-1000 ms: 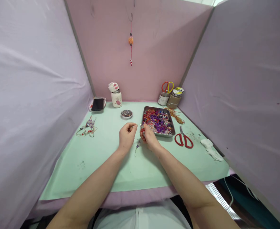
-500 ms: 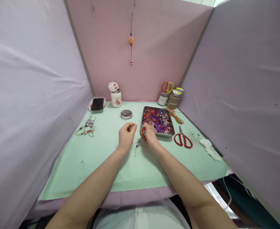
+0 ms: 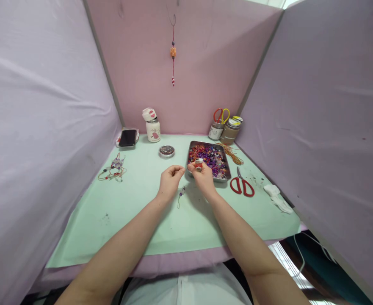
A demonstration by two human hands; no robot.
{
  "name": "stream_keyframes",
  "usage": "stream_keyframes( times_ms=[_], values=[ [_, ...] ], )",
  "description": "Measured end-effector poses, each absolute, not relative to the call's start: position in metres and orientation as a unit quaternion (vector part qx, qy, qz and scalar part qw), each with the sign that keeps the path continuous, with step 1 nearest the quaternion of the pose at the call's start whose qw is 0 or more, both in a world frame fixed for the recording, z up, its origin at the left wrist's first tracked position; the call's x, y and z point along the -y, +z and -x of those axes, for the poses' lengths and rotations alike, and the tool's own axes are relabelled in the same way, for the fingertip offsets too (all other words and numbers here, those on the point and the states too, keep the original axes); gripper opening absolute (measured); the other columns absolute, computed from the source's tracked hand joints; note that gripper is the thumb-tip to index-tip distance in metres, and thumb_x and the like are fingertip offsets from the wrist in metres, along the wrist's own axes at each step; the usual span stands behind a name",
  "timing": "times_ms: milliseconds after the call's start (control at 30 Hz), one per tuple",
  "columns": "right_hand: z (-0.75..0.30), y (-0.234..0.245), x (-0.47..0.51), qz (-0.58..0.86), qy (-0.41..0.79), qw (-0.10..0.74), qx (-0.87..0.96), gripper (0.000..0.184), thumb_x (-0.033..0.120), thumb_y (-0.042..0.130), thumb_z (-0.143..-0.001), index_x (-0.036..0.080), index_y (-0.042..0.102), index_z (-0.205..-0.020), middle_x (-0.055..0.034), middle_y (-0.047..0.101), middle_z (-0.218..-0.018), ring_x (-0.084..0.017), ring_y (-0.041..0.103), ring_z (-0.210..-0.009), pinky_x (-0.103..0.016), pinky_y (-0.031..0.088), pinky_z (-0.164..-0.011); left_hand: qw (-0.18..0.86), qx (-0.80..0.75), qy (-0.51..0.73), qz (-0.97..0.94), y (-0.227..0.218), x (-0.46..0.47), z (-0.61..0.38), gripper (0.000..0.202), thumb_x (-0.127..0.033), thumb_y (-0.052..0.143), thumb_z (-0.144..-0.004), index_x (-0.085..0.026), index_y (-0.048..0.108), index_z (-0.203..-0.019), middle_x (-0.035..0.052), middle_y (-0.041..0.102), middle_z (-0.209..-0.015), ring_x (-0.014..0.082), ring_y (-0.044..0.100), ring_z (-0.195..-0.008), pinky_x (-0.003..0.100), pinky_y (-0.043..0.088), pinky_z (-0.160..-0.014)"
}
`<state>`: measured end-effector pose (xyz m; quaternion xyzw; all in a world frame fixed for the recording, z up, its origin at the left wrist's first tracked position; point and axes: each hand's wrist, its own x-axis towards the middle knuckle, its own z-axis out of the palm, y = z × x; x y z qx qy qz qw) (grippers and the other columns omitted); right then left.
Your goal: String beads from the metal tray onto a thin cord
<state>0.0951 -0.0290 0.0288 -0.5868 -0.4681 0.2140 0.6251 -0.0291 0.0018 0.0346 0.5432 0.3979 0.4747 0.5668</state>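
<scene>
My left hand is closed in a pinch on a thin thread. From it a short beaded strand hangs down to the green mat. My right hand is closed around a small red and white object, which sticks up from its fingertips just in front of the metal tray of beads. The two hands' fingertips are close together, a small gap between them.
Red scissors lie right of the tray, with white tissue further right. Orange cord, two jars, a white bottle, a round tin and a phone stand behind. Finished strands lie left. An ornament hangs on the wall.
My right hand has turned and lifted slightly, so the red and white object now shows above its fingertips. My left hand has stayed pinched on the thread, almost still.
</scene>
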Motion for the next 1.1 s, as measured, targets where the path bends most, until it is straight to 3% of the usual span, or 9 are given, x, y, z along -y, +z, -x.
stream_keyframes(
  times_ms=[167,267,333,433,633,733,867,967,1100],
  values=[
    [-0.11,0.032,0.028,0.622,0.183,0.658,0.383,0.032,0.048,0.058,-0.077,0.019,0.052,-0.066,0.0028,0.051,-0.057,-0.012,0.042,-0.055,-0.026,0.036,-0.055,0.553,-0.412,0.469,-0.552,0.031,-0.004,0.029,0.031,-0.044,0.07,-0.066,-0.015,0.066,-0.076,-0.0031,0.051,-0.058,0.0077,0.036,-0.052,0.023,0.03,-0.052],
    [-0.116,0.035,0.029,0.582,0.234,0.676,0.387,0.032,0.048,0.062,-0.075,0.019,0.053,-0.065,0.0052,0.044,-0.052,-0.01,0.036,-0.05,-0.025,0.031,-0.051,0.567,-0.401,0.469,-0.546,0.03,-0.004,0.029,0.032,-0.045,0.071,-0.065,-0.015,0.066,-0.076,-0.0031,0.051,-0.059,0.0071,0.034,-0.052,0.023,0.029,-0.051],
    [-0.115,0.036,0.03,0.532,0.299,0.672,0.42,0.027,0.043,0.066,-0.072,0.018,0.061,-0.078,0.005,0.049,-0.057,-0.008,0.035,-0.05,-0.024,0.03,-0.05,0.581,-0.395,0.468,-0.536,0.031,-0.003,0.028,0.033,-0.045,0.072,-0.064,-0.015,0.066,-0.076,-0.0033,0.051,-0.06,0.0065,0.034,-0.051,0.023,0.028,-0.051],
    [-0.111,0.035,0.03,0.489,0.368,0.646,0.456,0.038,0.034,0.072,-0.066,0.02,0.066,-0.1,0.0032,0.058,-0.072,-0.007,0.037,-0.051,-0.024,0.031,-0.051,0.604,-0.39,0.463,-0.519,0.031,-0.002,0.026,0.033,-0.045,0.072,-0.063,-0.015,0.065,-0.077,-0.0045,0.049,-0.058,0.0057,0.032,-0.048,0.022,0.025,-0.048],
    [-0.11,0.031,0.025,0.509,0.346,0.653,0.441,0.02,0.035,0.071,-0.064,0.017,0.068,-0.07,0.0017,0.056,-0.066,-0.007,0.037,-0.053,-0.025,0.03,-0.052,0.632,-0.381,0.446,-0.507,0.03,-0.002,0.026,0.031,-0.042,0.073,-0.062,-0.015,0.064,-0.075,-0.005,0.048,-0.058,0.0043,0.03,-0.046,0.022,0.021,-0.045],
    [-0.114,0.031,0.026,0.525,0.337,0.651,0.433,0.02,0.036,0.07,-0.065,0.017,0.067,-0.071,0.0034,0.05,-0.059,-0.008,0.036,-0.052,-0.025,0.03,-0.052,0.649,-0.372,0.447,-0.491,0.034,0.0,0.027,0.031,-0.041,0.075,-0.062,-0.015,0.062,-0.074,-0.0061,0.046,-0.056,0.0031,0.027,-0.044,0.022,0.018,-0.044],
    [-0.113,0.033,0.028,0.506,0.379,0.627,0.455,0.035,0.036,0.072,-0.064,0.018,0.069,-0.093,0.006,0.047,-0.057,-0.007,0.033,-0.05,-0.024,0.027,-0.05,0.711,-0.328,0.434,-0.445,0.041,0.003,0.028,0.033,-0.039,0.077,-0.06,-0.015,0.058,-0.074,-0.0096,0.035,-0.05,0.002,0.02,-0.042,0.021,0.013,-0.043],
    [-0.11,0.032,0.028,0.487,0.392,0.628,0.462,0.028,0.037,0.073,-0.062,0.017,0.069,-0.081,0.0041,0.051,-0.062,-0.007,0.033,-0.05,-0.024,0.026,-0.049,0.74,-0.305,0.41,-0.437,0.041,0.004,0.028,0.034,-0.039,0.078,-0.06,-0.015,0.057,-0.073,-0.0117,0.025,-0.047,0.0024,0.016,-0.042,0.02,0.013,-0.043],
    [-0.108,0.033,0.028,0.504,0.359,0.642,0.453,0.022,0.038,0.071,-0.064,0.017,0.065,-0.066,0.0037,0.052,-0.061,-0.008,0.035,-0.052,-0.024,0.028,-0.051,0.741,-0.311,0.392,-0.447,0.037,0.003,0.028,0.036,-0.042,0.078,-0.059,-0.016,0.058,-0.073,-0.0114,0.025,-0.047,0.0026,0.016,-0.042,0.021,0.012,-0.043]
  ],
)
